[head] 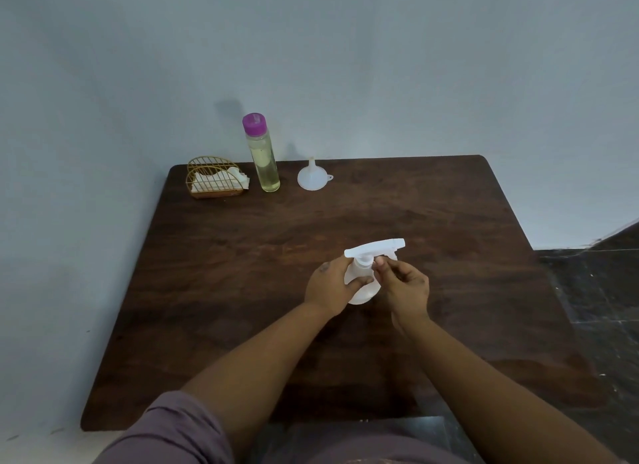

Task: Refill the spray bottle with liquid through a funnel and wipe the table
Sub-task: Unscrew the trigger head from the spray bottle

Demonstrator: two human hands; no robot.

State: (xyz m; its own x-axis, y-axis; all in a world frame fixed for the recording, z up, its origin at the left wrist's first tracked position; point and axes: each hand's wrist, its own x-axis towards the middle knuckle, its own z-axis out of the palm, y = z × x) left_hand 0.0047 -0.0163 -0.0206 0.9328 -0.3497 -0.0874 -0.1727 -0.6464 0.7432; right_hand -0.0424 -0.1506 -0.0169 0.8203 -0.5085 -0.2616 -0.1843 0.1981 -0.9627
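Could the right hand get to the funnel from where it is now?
Probably yes: bare table lies between the right hand and the funnel, but its fingers first must release the spray bottle.

Dim, soft, perhaps slightly blurred.

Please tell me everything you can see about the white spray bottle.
The spray bottle is white, translucent-looking plastic, with a rounded body and a white trigger head whose nozzle points right. It stands upright on the dark wooden table, centre-right. The left hand grips its body; the right hand pinches its collar.
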